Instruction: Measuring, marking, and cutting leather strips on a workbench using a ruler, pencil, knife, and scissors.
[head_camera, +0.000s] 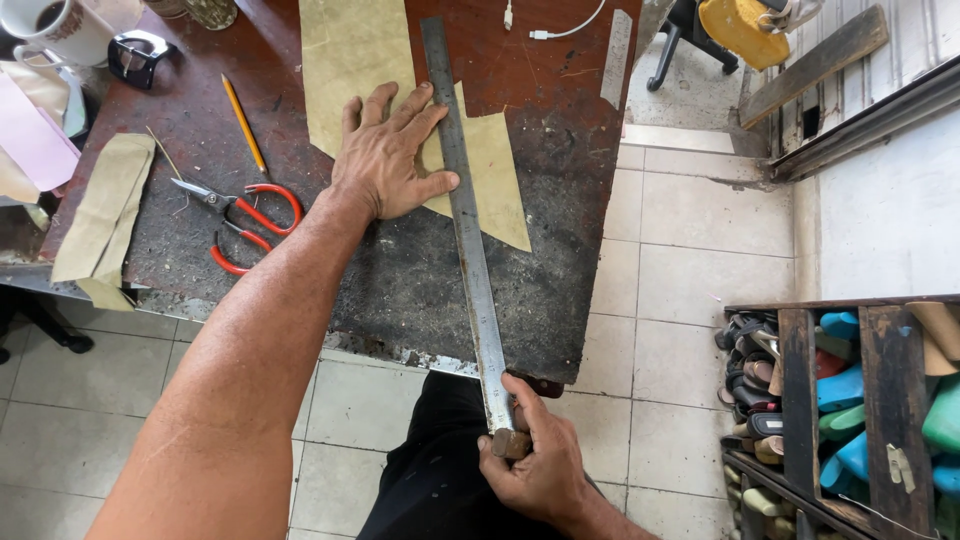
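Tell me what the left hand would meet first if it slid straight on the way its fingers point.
The left hand lies flat on the olive-yellow cut sheet, fingers pointing up and right. They already touch the long grey metal ruler, so the ruler comes first; beyond it, more sheet and bare brown tabletop.

Metal ruler (466, 230): dull grey steel, darker streaks along its length. Sheet material (370, 60) beneath it: flat olive-tan, unpatterned. Folded strip (105, 205) at the table edge: same olive-tan. Table top (420, 280): reddish-brown at the far end, worn to mottled charcoal-black nearer the edge. Scissors (240, 215): red handles, grey blades. Pencil (243, 122): yellow-orange. Cable (565, 28): white. Floor tiles (690, 290): pale grey-white, dark grout lines. Trousers (430, 480): black.
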